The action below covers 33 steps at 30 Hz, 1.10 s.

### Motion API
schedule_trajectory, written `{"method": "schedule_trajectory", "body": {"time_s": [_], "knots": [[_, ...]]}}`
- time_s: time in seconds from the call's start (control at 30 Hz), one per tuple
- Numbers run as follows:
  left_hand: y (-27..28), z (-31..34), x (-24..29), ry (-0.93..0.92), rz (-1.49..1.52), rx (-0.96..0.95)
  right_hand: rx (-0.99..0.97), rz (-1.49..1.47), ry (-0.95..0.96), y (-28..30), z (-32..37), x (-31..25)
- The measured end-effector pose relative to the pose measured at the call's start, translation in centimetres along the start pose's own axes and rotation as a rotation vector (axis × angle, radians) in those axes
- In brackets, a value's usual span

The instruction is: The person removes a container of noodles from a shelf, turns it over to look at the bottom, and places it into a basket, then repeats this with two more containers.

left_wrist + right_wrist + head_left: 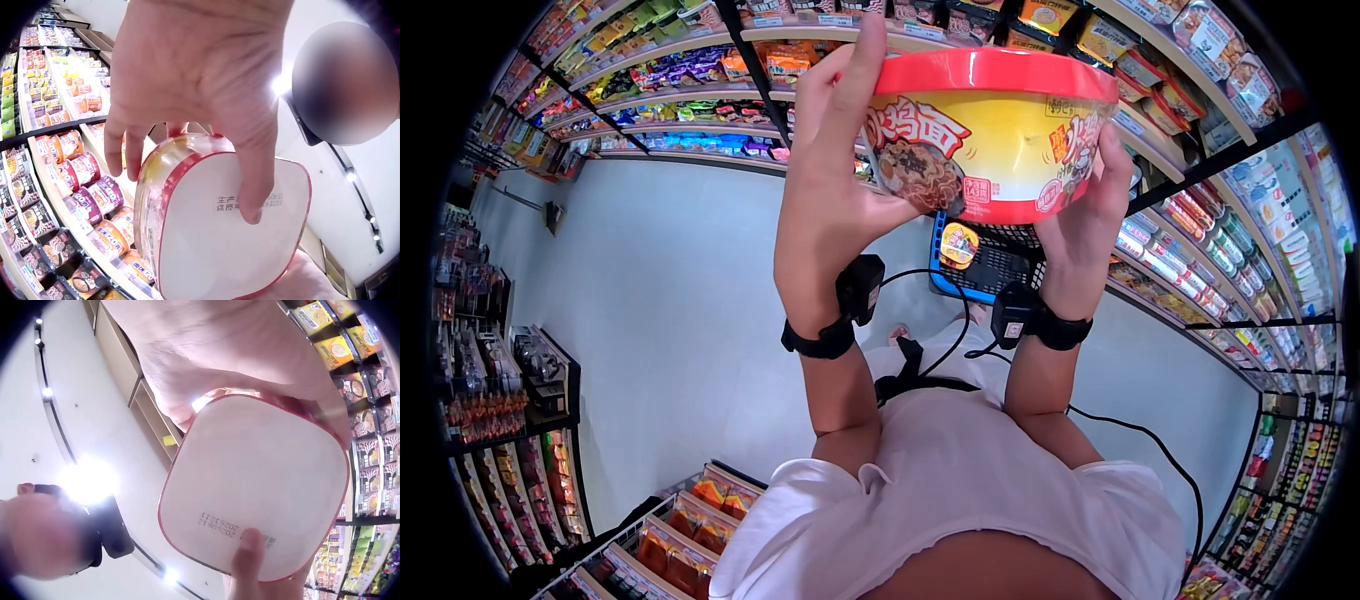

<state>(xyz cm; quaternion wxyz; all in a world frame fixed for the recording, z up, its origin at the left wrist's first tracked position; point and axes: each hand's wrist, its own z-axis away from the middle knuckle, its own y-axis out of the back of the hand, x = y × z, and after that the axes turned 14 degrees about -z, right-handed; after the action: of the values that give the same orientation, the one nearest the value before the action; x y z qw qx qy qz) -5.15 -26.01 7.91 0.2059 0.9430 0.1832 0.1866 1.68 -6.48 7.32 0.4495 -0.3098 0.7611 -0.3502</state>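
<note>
Tub (pixel 1000 135) of noodles, red rim & yellow wall, is up over the blue basket (pixel 935 265), well apart from it, w/ a round yellow pack (pixel 959 246) down inside; from where I stand, L hand (pixel 825 165) clasps the tub's side to the left of the basket, L thumb (pixel 255 187) laid on the white base (pixel 219 250); R hand (pixel 1088 215) wraps the opposite side, right of the basket; so the grip's spread about as wide as the tub, both hands holding it; step in hand looks like a two-handed hold-up for viewing; to do it well, I'd shift L thumb off the stamped print (pixel 219 525), as it hides part; R palm could take the wt. meanwhile; go easy on pressure b/c the wall may dent; as for which way it points, label wall faces the wearer's head, lettering upright from there, white base turned to the wrists, red rim away from them; long axis runs L hand to R hand, crosswise above the basket, tub being wider than tall; base is a rounded square, so no clear long way there.
</note>
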Motion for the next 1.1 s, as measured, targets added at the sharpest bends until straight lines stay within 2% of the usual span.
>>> {"method": "schedule_trajectory", "body": {"time_s": [0.1, 0.2, 0.33, 0.37, 0.47, 0.5, 0.6, 0.7, 0.73, 0.83, 0.93, 1.1], "knots": [[-0.4, -0.3, 0.9, 0.024, 0.142, 0.012, 0.026, -0.045, -0.051, 0.3, 0.5, -0.9], [-0.9, -0.5, 0.9, 0.037, 0.224, 0.052, -0.072, -0.236, -0.082, 1.3, 0.5, -1.5], [-2.0, -0.3, 0.6, 0.066, 0.352, 0.136, 0.072, -0.208, -0.046, 1.2, 0.6, -1.2], [-2.1, 0.0, 1.3, 0.166, 0.454, 0.133, 0.046, -0.145, -0.113, 1.7, 0.8, -1.5], [-2.2, -0.2, 3.0, 0.394, 0.600, 0.226, -0.076, -0.254, -0.229, 1.6, 0.9, -1.4], [-2.4, -0.7, 3.6, 0.396, 0.551, 0.227, -0.010, -0.161, -0.174, 1.5, 1.0, -0.9], [-1.4, -0.3, 2.2, 0.358, 0.669, 0.035, 0.188, -0.112, -0.084, 0.4, 1.4, -0.7], [-1.8, 0.7, 1.7, 0.374, 0.678, -0.065, 0.224, 0.099, -0.117, 0.4, 1.8, -1.4], [-2.1, 0.8, 1.6, 0.424, 0.692, -0.060, 0.187, 0.198, -0.126, 0.8, 1.9, -1.8], [-2.4, 0.8, 1.4, 0.615, 0.833, -0.099, 0.351, 0.113, -0.092, 0.5, 2.0, -2.4], [-2.5, 1.0, 1.6, 0.569, 0.766, -0.155, 0.368, 0.152, -0.013, 1.1, 2.2, -1.9], [-3.6, 1.2, 1.3, 0.482, 0.845, -0.054, 0.167, 0.096, 0.002, 1.2, 1.9, -0.9]]}}
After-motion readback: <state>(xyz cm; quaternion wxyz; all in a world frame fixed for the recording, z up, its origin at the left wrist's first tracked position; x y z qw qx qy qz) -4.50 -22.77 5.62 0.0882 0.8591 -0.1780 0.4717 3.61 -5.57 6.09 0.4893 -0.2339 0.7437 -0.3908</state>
